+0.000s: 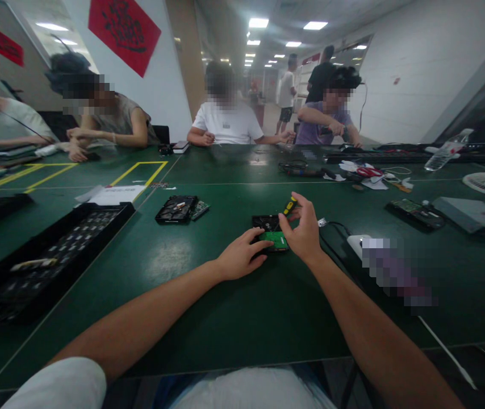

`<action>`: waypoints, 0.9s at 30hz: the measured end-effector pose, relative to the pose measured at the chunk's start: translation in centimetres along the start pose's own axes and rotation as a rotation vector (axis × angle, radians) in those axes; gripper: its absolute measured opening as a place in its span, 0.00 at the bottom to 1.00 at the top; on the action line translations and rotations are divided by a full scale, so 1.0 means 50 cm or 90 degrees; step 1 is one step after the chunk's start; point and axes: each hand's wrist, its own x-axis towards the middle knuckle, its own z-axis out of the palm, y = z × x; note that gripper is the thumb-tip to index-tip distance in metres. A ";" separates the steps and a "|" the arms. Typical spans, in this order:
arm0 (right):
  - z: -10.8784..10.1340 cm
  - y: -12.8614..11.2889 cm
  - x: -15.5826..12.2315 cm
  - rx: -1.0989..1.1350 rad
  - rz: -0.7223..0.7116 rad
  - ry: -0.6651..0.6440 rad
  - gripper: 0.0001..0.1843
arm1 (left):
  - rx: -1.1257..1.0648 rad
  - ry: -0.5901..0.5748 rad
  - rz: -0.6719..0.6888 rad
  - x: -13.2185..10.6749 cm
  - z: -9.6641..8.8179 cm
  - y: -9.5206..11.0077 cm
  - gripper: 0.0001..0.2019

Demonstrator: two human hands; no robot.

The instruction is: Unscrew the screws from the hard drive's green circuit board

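The green circuit board [275, 240] lay on a black hard drive [264, 221], between both hands. The left hand [239, 255] gripped the board's left edge with curled fingers. The right hand [304, 230], at the board's right edge, pinched a yellow-handled screwdriver [290, 205] just above it. Around the board spread a dark green table [208, 301], and beyond it sat people [225, 122] at work.

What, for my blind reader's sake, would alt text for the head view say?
The right hand holds a yellow-handled screwdriver over a green circuit board that the left hand touches on a green table; others sit opposite.
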 end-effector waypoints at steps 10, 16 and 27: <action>-0.003 -0.006 0.003 0.006 -0.006 -0.013 0.34 | 0.004 -0.009 0.004 0.000 -0.002 0.001 0.22; -0.011 -0.011 0.006 -0.026 -0.035 -0.012 0.31 | 0.009 -0.016 0.003 0.000 -0.004 0.002 0.22; -0.007 -0.009 0.005 -0.030 -0.026 0.007 0.32 | 0.006 -0.010 0.001 0.000 0.002 -0.002 0.23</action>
